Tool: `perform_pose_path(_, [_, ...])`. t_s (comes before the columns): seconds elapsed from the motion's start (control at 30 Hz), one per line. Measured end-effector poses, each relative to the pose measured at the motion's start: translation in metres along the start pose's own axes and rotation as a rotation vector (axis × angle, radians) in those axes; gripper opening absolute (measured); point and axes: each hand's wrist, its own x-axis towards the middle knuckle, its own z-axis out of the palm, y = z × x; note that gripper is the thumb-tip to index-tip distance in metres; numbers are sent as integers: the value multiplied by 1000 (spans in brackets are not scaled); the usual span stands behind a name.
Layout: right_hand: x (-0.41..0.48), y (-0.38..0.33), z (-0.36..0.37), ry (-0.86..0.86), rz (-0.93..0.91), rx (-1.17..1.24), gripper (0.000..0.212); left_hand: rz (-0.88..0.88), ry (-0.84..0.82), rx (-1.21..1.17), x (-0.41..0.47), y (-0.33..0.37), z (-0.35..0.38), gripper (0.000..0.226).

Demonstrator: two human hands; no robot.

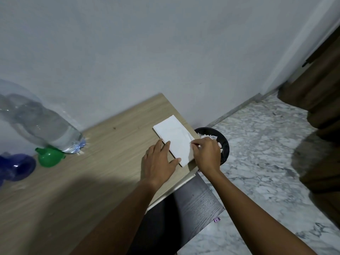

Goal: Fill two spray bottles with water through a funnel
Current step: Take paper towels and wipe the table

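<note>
Left hand (159, 161) flat on the tissues (174, 138), right hand (207, 153) pinching their edge at the table (95, 168) corner; a slow peel should free one sheet.

Dim, even indoor light with a cool grey cast. A broad, soft-edged shadow covers the near part of the wooden table (60, 196), and a second dark patch lies on the marble floor (257, 162) at right. The folded white tissue (174, 137) is the brightest area, without glare. Small highlights glint on the clear water bottle (46, 126) and the blue bottle (16, 166), both smeared and out of focus at the left edge. Wide-angle distortion bends the table edges and wall base; the centre is only slightly soft.
</note>
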Motion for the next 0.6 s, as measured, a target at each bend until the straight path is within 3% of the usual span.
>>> perform_pose_path(0.27, [2,-4,-8,18,114,223,22,-3,2,6,0,1,1,73])
perform_pose_path(0.6, [8,-5,-9,-46,115,176,16,-4,-8,-6,0,0,1,76])
